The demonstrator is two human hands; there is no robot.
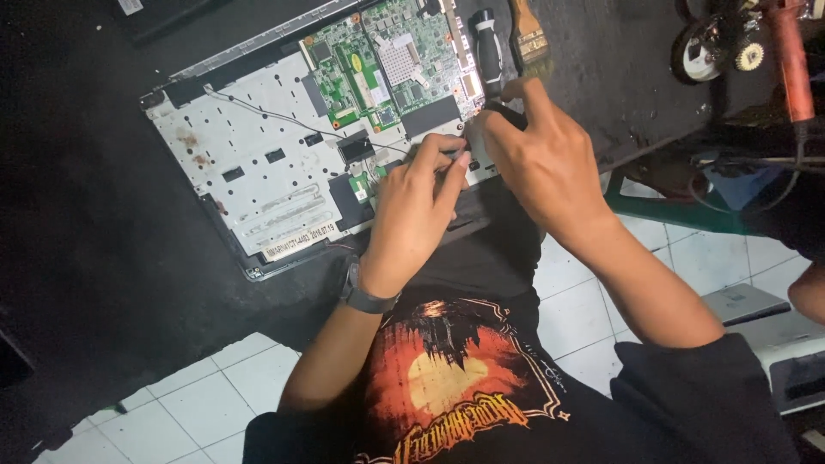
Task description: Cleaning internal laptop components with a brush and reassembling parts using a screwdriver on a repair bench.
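Opened laptop chassis (258,163), silver inner plate and green circuit board (378,60) exposed, lay on a dark work surface (86,215) above a white tiled floor (189,395). Left hand (412,206), black watch (365,296) at the wrist, had fingers curled and pressed together at the chassis's near edge; whether they pinched anything could not be told. Right hand (541,159) gripped a black-handled screwdriver (488,51), beside a paintbrush (530,34).

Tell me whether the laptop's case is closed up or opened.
Opened. The laptop lies with its cover off: the green circuit board and bare metal frame are exposed, and both hands, left hand and right hand, work at its edge.
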